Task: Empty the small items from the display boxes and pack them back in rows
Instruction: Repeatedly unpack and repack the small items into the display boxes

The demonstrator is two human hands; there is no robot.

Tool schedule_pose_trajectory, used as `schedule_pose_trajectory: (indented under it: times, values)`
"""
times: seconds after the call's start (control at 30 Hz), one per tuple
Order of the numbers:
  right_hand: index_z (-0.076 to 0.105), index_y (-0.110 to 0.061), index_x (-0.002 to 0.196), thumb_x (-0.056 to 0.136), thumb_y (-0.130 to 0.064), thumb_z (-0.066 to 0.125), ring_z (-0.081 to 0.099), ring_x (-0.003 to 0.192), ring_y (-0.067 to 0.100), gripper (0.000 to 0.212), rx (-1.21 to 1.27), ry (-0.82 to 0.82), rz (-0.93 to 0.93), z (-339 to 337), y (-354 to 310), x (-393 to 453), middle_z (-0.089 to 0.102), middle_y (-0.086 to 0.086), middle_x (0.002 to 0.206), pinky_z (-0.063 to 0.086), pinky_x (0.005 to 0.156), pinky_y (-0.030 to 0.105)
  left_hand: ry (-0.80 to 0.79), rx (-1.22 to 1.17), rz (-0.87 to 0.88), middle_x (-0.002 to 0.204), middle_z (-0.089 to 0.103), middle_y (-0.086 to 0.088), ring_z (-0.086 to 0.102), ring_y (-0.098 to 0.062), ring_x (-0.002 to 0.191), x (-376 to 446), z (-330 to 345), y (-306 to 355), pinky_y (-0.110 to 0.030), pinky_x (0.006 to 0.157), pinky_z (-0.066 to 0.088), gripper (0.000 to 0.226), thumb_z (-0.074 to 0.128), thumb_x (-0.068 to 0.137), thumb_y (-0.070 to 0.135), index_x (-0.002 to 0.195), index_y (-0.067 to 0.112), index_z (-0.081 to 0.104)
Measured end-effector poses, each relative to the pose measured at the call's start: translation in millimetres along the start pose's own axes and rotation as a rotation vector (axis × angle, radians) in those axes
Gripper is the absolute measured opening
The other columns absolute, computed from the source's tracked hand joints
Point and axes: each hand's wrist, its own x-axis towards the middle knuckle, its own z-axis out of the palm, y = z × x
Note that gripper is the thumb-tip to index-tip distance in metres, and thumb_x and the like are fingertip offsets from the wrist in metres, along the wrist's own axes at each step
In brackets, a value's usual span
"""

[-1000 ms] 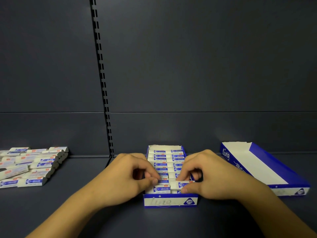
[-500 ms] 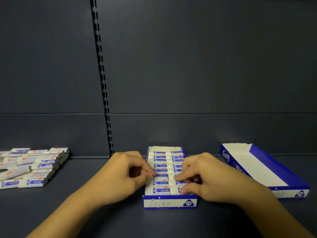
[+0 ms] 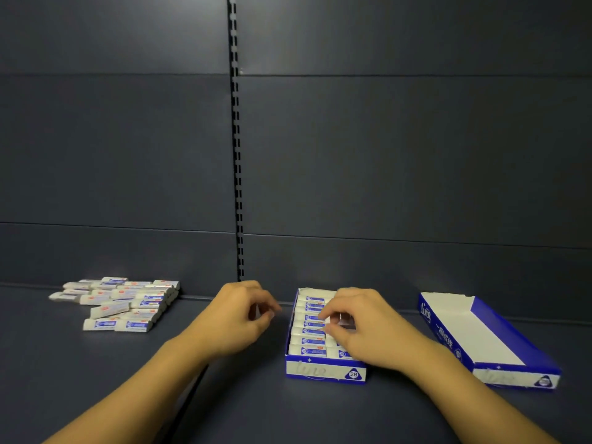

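Fingers (image 3: 330, 328) of the right hand (image 3: 365, 328) curl onto erasers (image 3: 309, 331) in the display box (image 3: 323, 373) mid-shelf; whether they pinch one is unclear. Left hand (image 3: 240, 315) hangs curled, empty. Press rows flush before adding more.

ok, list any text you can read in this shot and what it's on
"2B": triangle badge on the front wall of the filled display box.
"line": script logo on the left wall of the empty display box; a fainter script on the filled box's front looks the same.
Eraser sleeves in the box and in the loose pile: print too small to read.
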Motion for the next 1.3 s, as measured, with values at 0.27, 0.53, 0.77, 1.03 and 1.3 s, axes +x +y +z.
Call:
schedule_pose_trajectory:
  times: [0.27,0.53,0.77,1.03,1.3]
  values:
    - [0.064,-0.026,0.121,0.093,-0.034,0.064,0.058,0.105,0.011,0.030,-0.118,-0.088,-0.105,-7,-56,37,0.059,-0.009,0.114,0.054,0.089,0.032,0.108,0.136,-0.142,0.085,0.059,0.011,0.055,-0.003,0.074,-37,-51,-10,-0.006,0.066,0.035,0.019,0.064,0.089,0.020,0.099,0.027,0.078]
    - [0.060,-0.017,0.121,0.090,-0.032,0.061,0.058,0.107,0.025,0.034,-0.233,-0.166,-0.186,11,-129,64,0.058,0.002,0.116,0.052,0.089,0.040,0.070,0.320,-0.297,0.096,0.063,0.003,0.062,-0.019,0.091,-83,-96,-23,-0.035,0.081,0.052,0.019,0.059,0.092,0.022,0.102,0.023,0.076]
    - [0.059,-0.017,0.120,0.086,-0.029,0.064,0.060,0.101,0.027,0.036,-0.266,-0.248,-0.117,34,-175,81,0.057,0.004,0.115,0.055,0.085,0.043,-0.007,0.382,-0.386,0.120,0.064,-0.003,0.060,-0.023,0.109,-122,-122,-48,-0.039,0.089,0.053,0.030,0.059,0.091,0.020,0.119,0.020,0.071]
    - [0.058,-0.013,0.117,0.086,-0.022,0.060,0.062,0.096,0.025,0.032,-0.312,-0.299,0.010,57,-229,92,0.058,0.006,0.113,0.058,0.082,0.042,-0.077,0.437,-0.392,0.133,0.060,-0.003,0.060,-0.024,0.112,-167,-155,-96,-0.036,0.090,0.054,0.035,0.058,0.094,0.022,0.129,0.023,0.064]
    - [0.059,-0.011,0.118,0.086,-0.018,0.058,0.064,0.100,0.027,0.033,-0.255,-0.278,0.127,78,-274,94,0.059,0.008,0.114,0.058,0.087,0.044,-0.122,0.463,-0.307,0.131,0.059,-0.004,0.061,-0.025,0.111,-193,-187,-134,-0.040,0.090,0.057,0.035,0.058,0.094,0.020,0.128,0.022,0.064]
